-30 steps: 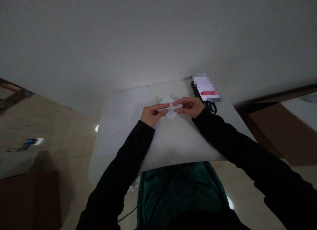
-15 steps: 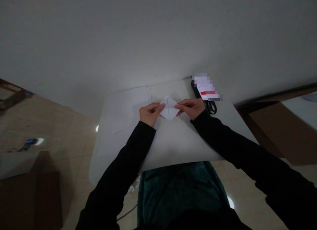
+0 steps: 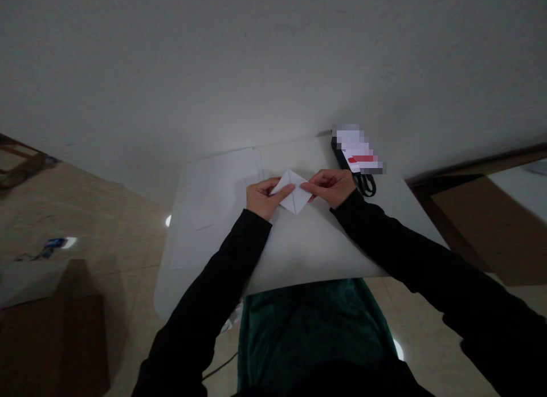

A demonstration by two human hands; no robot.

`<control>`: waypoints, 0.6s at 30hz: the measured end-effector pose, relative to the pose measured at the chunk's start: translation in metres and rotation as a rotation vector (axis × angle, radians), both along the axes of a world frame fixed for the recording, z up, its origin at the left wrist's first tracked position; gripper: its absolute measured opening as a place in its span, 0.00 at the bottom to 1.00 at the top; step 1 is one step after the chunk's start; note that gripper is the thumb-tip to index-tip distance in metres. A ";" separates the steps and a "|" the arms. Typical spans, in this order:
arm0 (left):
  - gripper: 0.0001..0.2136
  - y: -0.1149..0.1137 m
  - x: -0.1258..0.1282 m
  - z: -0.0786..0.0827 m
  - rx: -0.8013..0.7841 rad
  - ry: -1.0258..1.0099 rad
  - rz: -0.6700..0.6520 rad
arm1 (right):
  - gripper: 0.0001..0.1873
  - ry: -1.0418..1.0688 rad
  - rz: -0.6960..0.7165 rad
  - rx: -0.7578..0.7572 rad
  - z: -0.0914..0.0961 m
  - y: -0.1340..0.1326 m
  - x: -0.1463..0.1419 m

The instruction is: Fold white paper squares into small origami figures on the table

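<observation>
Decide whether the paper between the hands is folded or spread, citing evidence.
Folded: the paper, pinched by the left hand and right hand, shows as a small diamond with a line running down its middle.

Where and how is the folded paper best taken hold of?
The folded paper is probably best pinched at its left and right corners, from either side: it is a diamond creased between near and far corners, which that leaves free. The left fingers and right fingers hold it like this.
</observation>
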State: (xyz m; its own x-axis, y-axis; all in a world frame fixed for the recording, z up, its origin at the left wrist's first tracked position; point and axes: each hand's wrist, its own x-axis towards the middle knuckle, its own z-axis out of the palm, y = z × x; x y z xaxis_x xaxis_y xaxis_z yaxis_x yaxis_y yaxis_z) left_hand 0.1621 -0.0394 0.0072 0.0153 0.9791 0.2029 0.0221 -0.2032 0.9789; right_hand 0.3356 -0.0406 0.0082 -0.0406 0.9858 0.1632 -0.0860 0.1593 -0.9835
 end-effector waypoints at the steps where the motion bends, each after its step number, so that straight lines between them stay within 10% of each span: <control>1: 0.11 0.000 0.000 0.000 -0.020 -0.003 0.007 | 0.13 -0.005 0.002 0.008 0.000 0.000 -0.001; 18: 0.14 0.001 0.008 -0.003 -0.094 -0.258 0.022 | 0.15 -0.029 -0.268 0.005 0.003 -0.004 -0.008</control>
State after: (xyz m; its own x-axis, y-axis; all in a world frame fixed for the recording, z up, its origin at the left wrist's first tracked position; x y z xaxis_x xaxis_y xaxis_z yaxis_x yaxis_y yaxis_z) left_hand 0.1701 -0.0385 0.0043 -0.0468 0.9933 0.1057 -0.2270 -0.1136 0.9672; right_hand 0.3278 -0.0447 0.0111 0.2171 0.9611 0.1708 -0.0117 0.1775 -0.9841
